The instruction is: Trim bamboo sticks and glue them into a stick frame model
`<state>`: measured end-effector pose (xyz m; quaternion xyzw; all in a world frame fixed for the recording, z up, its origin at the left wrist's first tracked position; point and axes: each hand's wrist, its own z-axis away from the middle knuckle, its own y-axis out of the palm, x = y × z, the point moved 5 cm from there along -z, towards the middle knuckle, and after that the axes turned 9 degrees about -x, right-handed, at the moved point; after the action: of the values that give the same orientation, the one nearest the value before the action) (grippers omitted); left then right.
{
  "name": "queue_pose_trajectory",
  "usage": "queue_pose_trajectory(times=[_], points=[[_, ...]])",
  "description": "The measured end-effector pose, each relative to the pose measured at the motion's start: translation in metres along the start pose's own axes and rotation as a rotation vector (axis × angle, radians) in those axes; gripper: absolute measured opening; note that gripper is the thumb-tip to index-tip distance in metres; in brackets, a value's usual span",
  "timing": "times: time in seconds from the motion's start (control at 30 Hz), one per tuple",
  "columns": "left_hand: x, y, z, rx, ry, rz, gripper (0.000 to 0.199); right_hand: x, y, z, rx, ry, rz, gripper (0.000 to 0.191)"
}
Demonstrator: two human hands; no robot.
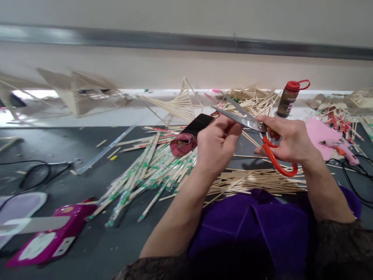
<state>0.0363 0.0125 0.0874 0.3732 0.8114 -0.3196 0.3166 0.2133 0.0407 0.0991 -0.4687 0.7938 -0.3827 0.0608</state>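
A pair of scissors [255,123] with orange handles is in my right hand [291,138], gripped near the pivot, with the blades apart and pointing up and left. My left hand [217,140] is closed beside the lower blade, its fingertips pinched together. What it pinches is hidden. A small pale stick end [244,116] shows between the blades. Below both hands lies a loose pile of bare wooden sticks [256,181]. To the left are several chopsticks in clear green-printed wrappers [145,171], and a phone [199,123] lies just behind my left hand.
A bottle with a red cap [287,101] stands behind my right hand. A pink glue gun [344,151] with a black cord lies at right. Fan-shaped stick model [182,103] and more sticks [256,99] stand at the back. A magenta packet [55,235] lies front left.
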Motion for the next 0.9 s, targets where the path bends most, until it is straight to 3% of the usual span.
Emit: queue_pose_trajectory(times=[0.1,0.2,0.3,0.53,0.73,0.9], points=[[-0.006,0.002,0.005,-0.112,0.253,-0.386,0.021,0.006,0.004,0.000,-0.011,0.023,0.017,0.064],[0.000,0.003,0.005,-0.104,0.244,-0.570,0.022,0.015,0.008,0.001,-0.022,-0.002,0.028,0.064],[0.004,-0.001,0.003,-0.050,0.179,-0.611,0.027,0.020,0.011,0.001,-0.018,-0.020,0.018,0.062],[-0.004,-0.003,0.000,0.112,0.085,-0.208,0.035,0.017,0.007,0.003,0.030,-0.048,-0.033,0.063],[0.007,0.017,0.009,0.332,-0.249,0.244,0.028,0.009,-0.004,0.002,0.106,-0.051,-0.106,0.061],[0.000,0.026,0.020,0.474,-0.529,0.526,0.030,0.003,-0.010,0.002,0.214,-0.021,-0.140,0.060]])
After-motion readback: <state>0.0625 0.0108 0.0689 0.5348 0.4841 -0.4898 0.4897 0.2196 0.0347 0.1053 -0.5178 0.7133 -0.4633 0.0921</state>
